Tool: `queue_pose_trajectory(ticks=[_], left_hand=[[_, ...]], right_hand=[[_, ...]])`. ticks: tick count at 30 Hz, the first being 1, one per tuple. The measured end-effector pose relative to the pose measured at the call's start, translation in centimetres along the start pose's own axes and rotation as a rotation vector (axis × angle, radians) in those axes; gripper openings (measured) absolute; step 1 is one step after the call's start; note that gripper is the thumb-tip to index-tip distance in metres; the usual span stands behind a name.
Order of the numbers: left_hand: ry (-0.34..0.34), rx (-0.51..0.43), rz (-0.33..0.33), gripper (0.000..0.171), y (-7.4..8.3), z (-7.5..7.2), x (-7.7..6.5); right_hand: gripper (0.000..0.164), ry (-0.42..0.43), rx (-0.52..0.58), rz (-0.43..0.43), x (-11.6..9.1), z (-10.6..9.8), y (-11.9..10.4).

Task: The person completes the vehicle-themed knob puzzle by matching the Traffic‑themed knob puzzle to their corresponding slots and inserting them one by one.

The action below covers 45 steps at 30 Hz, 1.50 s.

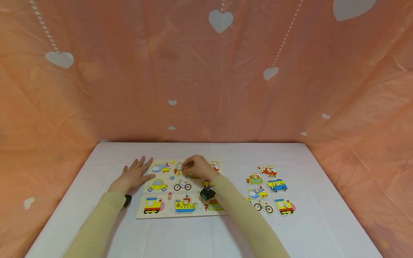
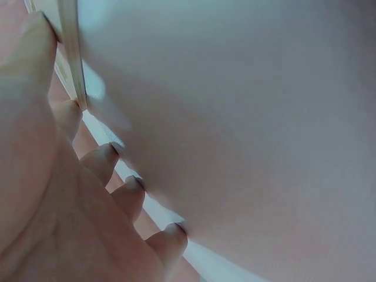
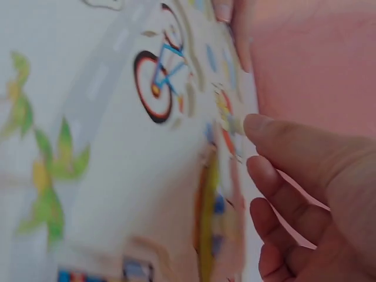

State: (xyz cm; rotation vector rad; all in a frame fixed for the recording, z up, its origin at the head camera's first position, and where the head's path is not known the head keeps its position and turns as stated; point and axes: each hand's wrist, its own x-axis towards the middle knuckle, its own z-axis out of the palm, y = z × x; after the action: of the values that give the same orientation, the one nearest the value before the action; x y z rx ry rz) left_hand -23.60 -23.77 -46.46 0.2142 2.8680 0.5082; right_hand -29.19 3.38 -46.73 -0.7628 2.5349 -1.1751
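Note:
A wooden vehicle puzzle board point(image 1: 164, 214) lies flat on the white table. My left hand point(image 1: 131, 177) spreads its fingers at the board's upper left corner; in the left wrist view the thumb point(image 2: 38, 47) rests on the board's edge. Over the top middle of the board, my right hand point(image 1: 200, 168) pinches at the rocket piece point(image 1: 178, 169). The right wrist view shows the thumb tip point(image 3: 255, 125) right at that piece's small knob point(image 3: 236, 125), other fingers curled below. A ship piece point(image 1: 186, 206) with a knob sits in the board's lower row.
Several loose pieces lie right of the board: a helicopter point(image 1: 267, 171), submarine point(image 1: 254, 179), bus point(image 1: 276, 185), plane point(image 1: 258, 193), bicycle point(image 1: 263, 206) and train point(image 1: 285, 206). The right forearm partly covers another. An orange curtain point(image 1: 206, 89) with hearts hangs behind the table.

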Motion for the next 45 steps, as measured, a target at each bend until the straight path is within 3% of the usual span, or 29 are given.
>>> queue_pose_trajectory(ticks=[10, 21, 27, 34, 45], left_hand=[[-0.028, -0.003, -0.016, 0.085, -0.8, 0.0, 0.2], [-0.024, -0.004, -0.016, 0.086, -0.9, -0.1, 0.1], [-0.024, 0.001, -0.019, 0.085, -0.9, -0.1, 0.2], [-0.018, 0.005, -0.016, 0.085, -0.8, -0.1, 0.1], [-0.025, 0.006, -0.020, 0.086, -0.9, -0.2, 0.1]], right_hand=[[0.025, -0.027, 0.045, 0.027, -2.4, -2.9, 0.5], [0.029, -0.011, 0.007, -0.018, -4.4, -6.0, 1.8], [0.031, -0.002, 0.012, 0.025, -5.6, -7.3, 2.6], [0.031, 0.000, -0.005, -0.038, -7.0, -8.7, 3.4], [0.030, 0.033, -0.051, 0.004, -9.2, -10.4, 4.5]])
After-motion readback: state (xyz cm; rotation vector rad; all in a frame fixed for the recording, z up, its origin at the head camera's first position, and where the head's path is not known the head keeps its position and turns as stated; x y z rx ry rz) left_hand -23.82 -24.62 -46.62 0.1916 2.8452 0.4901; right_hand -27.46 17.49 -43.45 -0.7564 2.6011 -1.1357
